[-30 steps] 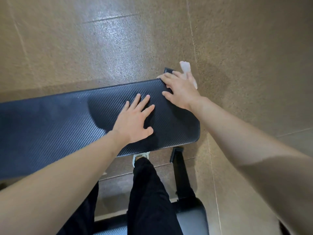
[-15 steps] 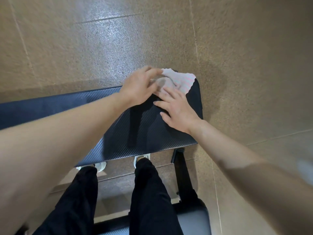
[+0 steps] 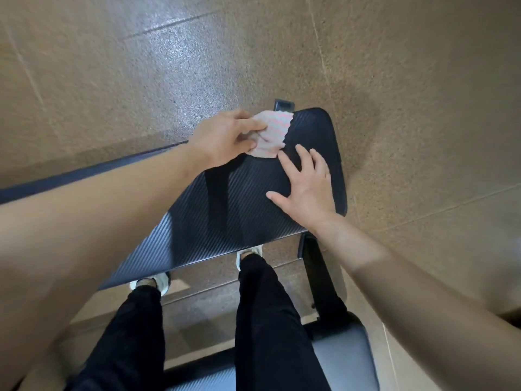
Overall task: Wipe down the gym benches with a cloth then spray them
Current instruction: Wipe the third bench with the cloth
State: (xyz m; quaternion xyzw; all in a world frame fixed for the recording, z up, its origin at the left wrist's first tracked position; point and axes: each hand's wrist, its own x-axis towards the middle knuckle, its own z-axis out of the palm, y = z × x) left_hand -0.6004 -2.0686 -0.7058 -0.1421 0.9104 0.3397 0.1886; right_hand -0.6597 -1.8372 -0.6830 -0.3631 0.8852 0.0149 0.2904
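The left hand (image 3: 225, 136) pinches the striped cloth (image 3: 273, 134) at the right end of the surface (image 3: 239, 210); its length runs leftward. The right hand (image 3: 307, 187) lies flat just beside, fingers (image 3: 304, 159) spread.

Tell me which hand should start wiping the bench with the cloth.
Left. The left hand pinches the cloth at the far edge of the bench pad, so it can sweep at once; the right hand rests flat and open on the pad, holding nothing.
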